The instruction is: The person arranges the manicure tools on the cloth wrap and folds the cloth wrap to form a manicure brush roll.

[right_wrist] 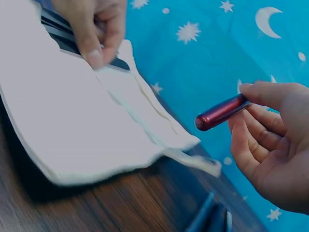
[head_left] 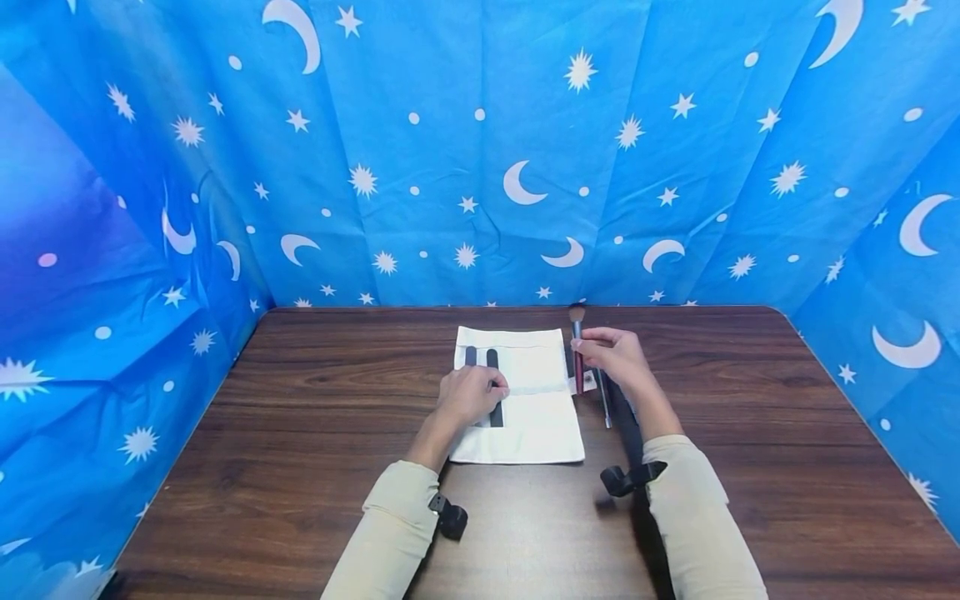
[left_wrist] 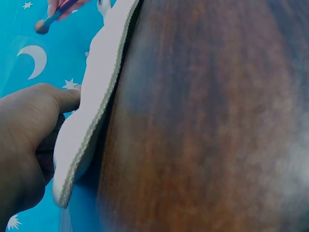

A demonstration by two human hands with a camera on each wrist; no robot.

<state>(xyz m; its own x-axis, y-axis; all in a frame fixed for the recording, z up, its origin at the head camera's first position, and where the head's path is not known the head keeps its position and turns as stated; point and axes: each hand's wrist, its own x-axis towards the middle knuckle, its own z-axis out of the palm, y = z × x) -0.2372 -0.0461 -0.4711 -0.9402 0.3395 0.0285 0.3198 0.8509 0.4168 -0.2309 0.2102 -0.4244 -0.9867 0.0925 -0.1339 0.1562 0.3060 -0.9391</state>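
Observation:
A white fabric pouch (head_left: pixel 536 437) lies spread out on the table. My left hand (head_left: pixel 468 393) pinches the edge of its pocket; in the right wrist view the thumb and forefinger meet at that seam (right_wrist: pixel 104 72). Flat black pieces (head_left: pixel 492 358) stick up out of the pocket beside the left fingers. My right hand (head_left: pixel 618 357) holds a makeup brush by its dark red handle (right_wrist: pixel 219 113), between thumb and fingertips. This brush (head_left: pixel 577 327) stands nearly upright just off the pouch's right edge, bristles at the top.
A slim dark tool with a silvery end (head_left: pixel 606 408) lies right of the pouch, partly under the right hand. From the pouch's side juts a small white tab (right_wrist: pixel 198 162). The brown wooden table (head_left: pixel 322 400) backs onto a blue star-patterned cloth (head_left: pixel 442 225).

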